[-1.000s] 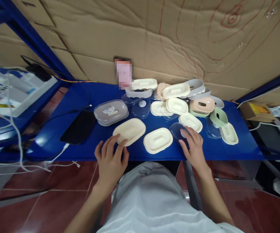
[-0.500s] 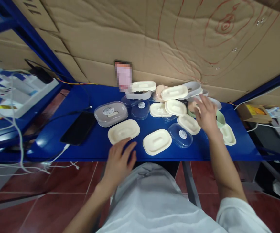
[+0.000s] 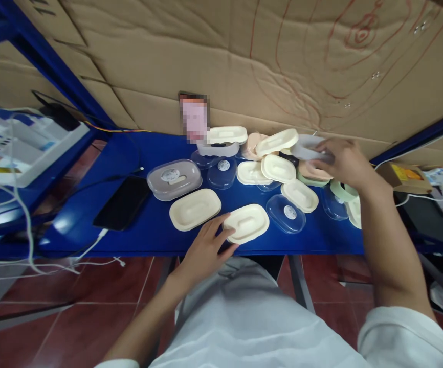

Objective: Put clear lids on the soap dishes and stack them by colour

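One assembled box w/ clear lid (image 3: 174, 179) is noted left of the cream tray (image 3: 246, 223), which is touched by left hand (image 3: 206, 250), fingers loosely open. Grey tray (image 3: 309, 147), behind it, is gripped by right hand (image 3: 342, 161). Many loose parts (image 3: 279, 168) are left unpaired.

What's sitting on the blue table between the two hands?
In the head view, a clear lid and a cream tray lie between the left hand and right hand.
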